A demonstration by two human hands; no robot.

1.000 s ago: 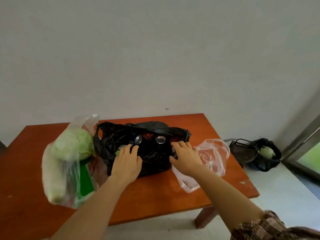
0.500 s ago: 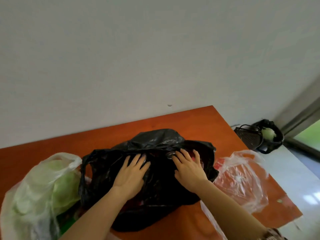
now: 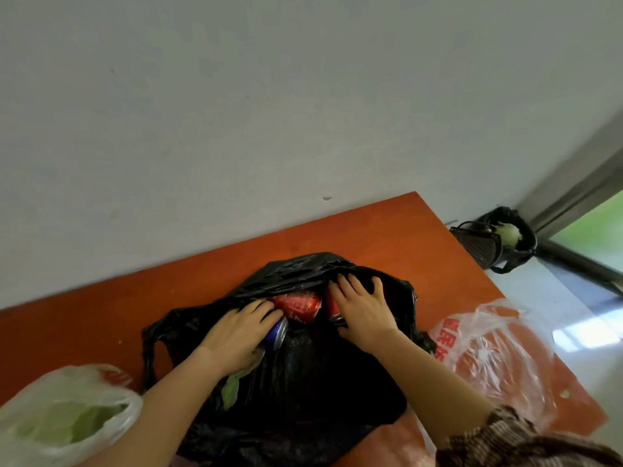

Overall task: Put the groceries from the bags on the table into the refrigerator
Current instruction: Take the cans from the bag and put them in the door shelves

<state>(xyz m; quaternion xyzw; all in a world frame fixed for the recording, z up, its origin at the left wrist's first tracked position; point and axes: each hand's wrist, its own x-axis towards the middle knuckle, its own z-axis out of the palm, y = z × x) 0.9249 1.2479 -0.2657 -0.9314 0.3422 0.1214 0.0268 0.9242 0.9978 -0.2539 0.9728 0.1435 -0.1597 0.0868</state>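
Observation:
A black plastic bag point(image 3: 320, 382) lies open on the orange-red table point(image 3: 387, 230). Drink cans show in its mouth. My left hand point(image 3: 236, 335) reaches into the opening and curls over a blue can point(image 3: 278, 333). My right hand point(image 3: 362, 308) wraps a red can point(image 3: 332, 310), thumb below it and fingers over it. A second red can point(image 3: 296, 306) lies between my two hands. A green leaf point(image 3: 232, 387) pokes out below my left wrist. The refrigerator is out of view.
A white bag holding green cabbage point(image 3: 64, 419) sits at the table's near left. A crumpled clear bag with red print point(image 3: 488, 352) lies at the right edge. On the floor beyond the table stand a dark basket point(image 3: 478, 244) and a black-lined bin point(image 3: 509, 237).
The view has moved closer over the bag. My hands went from lying on the black plastic to reaching into its mouth, and the red and blue cans are now exposed under them.

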